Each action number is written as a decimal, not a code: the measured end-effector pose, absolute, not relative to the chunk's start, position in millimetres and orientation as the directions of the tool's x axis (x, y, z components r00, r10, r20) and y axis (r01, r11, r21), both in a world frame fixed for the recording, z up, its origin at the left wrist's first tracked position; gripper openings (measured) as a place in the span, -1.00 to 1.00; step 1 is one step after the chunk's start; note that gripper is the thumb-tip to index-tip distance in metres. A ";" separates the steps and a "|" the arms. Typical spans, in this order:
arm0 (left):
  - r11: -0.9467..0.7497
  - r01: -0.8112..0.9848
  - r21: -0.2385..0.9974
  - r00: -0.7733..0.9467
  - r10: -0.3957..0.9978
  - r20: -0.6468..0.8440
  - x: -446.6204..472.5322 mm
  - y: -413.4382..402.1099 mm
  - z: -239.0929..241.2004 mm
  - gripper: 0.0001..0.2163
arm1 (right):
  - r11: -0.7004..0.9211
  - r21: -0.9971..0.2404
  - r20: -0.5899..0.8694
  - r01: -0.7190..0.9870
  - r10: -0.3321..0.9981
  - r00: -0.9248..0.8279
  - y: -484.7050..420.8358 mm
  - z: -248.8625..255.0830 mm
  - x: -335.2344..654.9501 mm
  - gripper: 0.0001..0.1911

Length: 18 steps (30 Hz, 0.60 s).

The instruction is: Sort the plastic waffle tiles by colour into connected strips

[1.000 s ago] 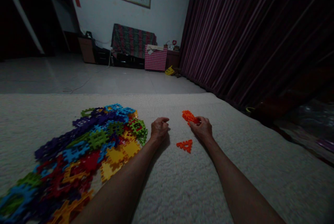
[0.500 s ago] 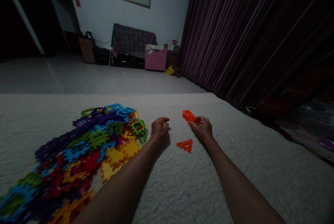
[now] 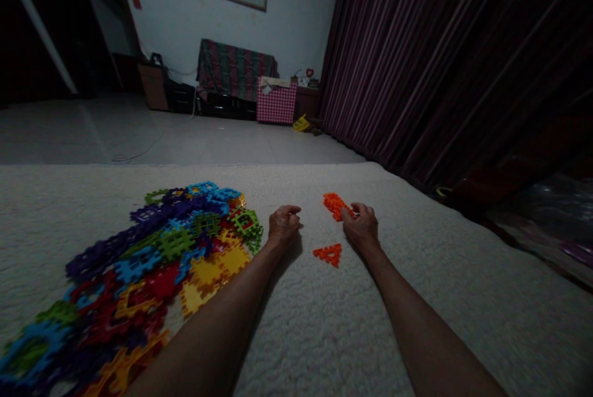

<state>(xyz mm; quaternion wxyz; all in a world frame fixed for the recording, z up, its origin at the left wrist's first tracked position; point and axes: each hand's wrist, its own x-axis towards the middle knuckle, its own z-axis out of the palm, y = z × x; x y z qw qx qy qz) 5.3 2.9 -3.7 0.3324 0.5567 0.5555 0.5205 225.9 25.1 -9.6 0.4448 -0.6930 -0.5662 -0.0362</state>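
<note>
My right hand is beside a small stack of orange interlocking plastic pieces, thumb and fingers apart at the stack's near right end. Whether the fingertips still touch it is hard to see. A single orange triangular piece with a cut-out middle lies flat, nearer to me, between my forearms. My left hand rests on the cream quilted cover, loosely curled with the index finger stretched out and nothing in it. To its left spreads a big heap of notched building pieces in purple, blue, green, red and yellow.
The cover's far edge drops to a tiled floor. Beyond stand a cloth-draped piece of furniture and a red checked cloth. A dark purple curtain hangs on the right; plastic-wrapped things lie below it.
My right hand has loosened from the orange stack and drawn slightly back, its thumb and fingers parting. The stack stays on the cover. My left hand keeps its place.
</note>
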 end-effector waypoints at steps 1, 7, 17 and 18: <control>-0.162 0.283 0.945 -0.156 0.965 0.212 5.1 3.6 -4.4 -0.68 | 0.047 -0.573 0.561 0.818 0.750 0.350 22.8 -9.8 225.2 -0.61; -0.186 0.390 0.902 -0.091 0.967 0.239 3.1 5.9 -4.2 -0.70 | 0.111 -0.528 0.552 0.842 0.798 0.241 -3.0 -12.6 220.0 -0.77; -0.278 0.490 0.826 0.183 0.959 0.214 6.3 -19.5 0.0 -0.71 | 0.407 -0.620 0.446 0.671 0.886 -0.126 -75.6 -16.8 204.3 -0.56; -0.276 0.478 0.834 0.206 0.958 0.198 6.7 -23.1 -1.7 -0.71 | 0.435 -0.595 0.449 0.676 0.877 -0.169 -78.4 -16.5 203.4 -0.54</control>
